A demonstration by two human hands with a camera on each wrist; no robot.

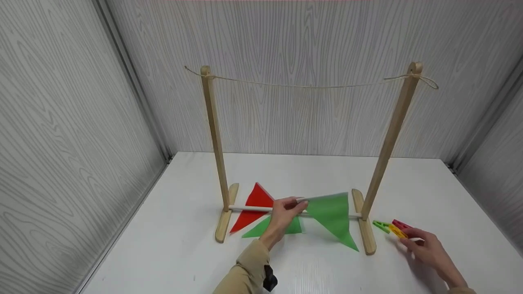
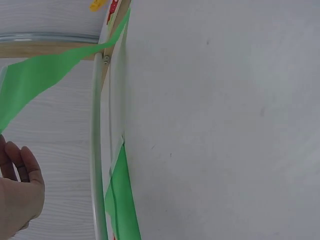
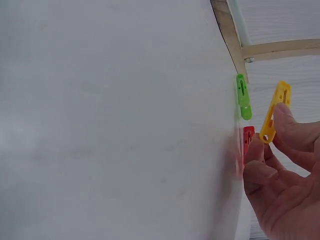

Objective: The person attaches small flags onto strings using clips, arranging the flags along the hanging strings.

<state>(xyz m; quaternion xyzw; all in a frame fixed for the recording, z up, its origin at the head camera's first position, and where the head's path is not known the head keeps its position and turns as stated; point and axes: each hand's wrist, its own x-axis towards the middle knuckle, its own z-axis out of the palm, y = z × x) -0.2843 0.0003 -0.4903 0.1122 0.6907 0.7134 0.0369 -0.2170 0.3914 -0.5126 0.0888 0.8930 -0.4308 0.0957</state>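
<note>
My left hand pinches a green triangular flag by one end of its straight top edge, above the stand's white crossbar. The rest of that flag hangs down to the right. Between the thumb and fingers of my right hand is a yellow clothespin, lifted off the table. A green clothespin and a red clothespin lie by that hand. Under and behind my left hand, a second green flag and a red flag lie on the table.
A wooden stand has a left post and a right post on flat feet, joined low down by a white rod. A thin string sags between the post tops. Grey wood-grain panels enclose the white table.
</note>
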